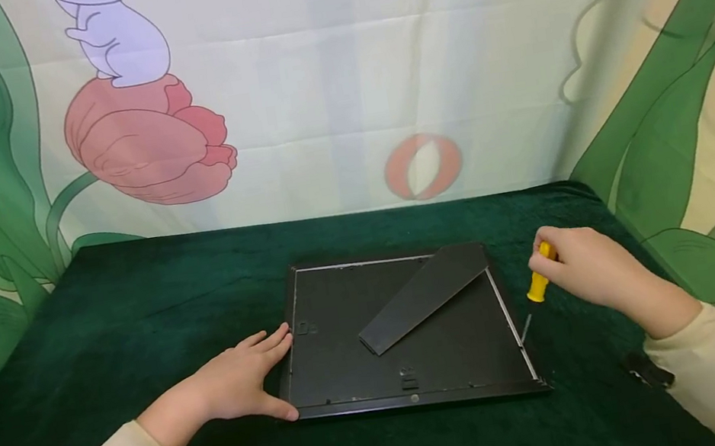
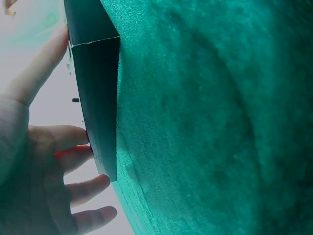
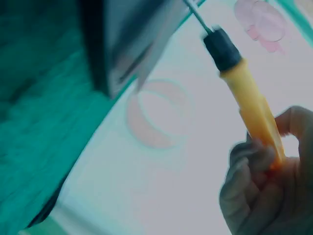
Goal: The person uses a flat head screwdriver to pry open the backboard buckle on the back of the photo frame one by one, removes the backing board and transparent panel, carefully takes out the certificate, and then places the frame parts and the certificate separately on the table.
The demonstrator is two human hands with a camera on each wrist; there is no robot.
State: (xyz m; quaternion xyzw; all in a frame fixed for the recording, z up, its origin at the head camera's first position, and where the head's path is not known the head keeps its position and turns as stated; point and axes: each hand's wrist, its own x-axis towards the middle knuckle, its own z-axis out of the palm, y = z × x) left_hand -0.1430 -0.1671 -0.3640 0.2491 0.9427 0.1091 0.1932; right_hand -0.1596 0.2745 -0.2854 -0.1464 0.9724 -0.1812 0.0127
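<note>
Yellow screwdriver (image 1: 537, 287) was clamped in right hand (image 1: 586, 270), fingers curled round handle (image 3: 254, 103), at right side of frame (image 1: 384, 404) lying backside up on green cloth (image 1: 148, 308). Tip (image 1: 522, 342) pointed down-left, at or just beside frame's inner edge; long axis slanted, handle up-right. Left hand (image 1: 238, 379), fingers apart, touched frame's left edge. Step, from where I stood: looked like working tip along inner edge. Next move probably called for small pry, frame held steady.

Black frame (image 1: 357, 406) laid face-down, stand (image 1: 427, 297) slanted across backing (image 1: 343, 356), yellow-handled screwdriver (image 1: 537, 289) held tilted, tip (image 1: 523, 340) set at right inner edge (image 1: 504, 305)
</note>
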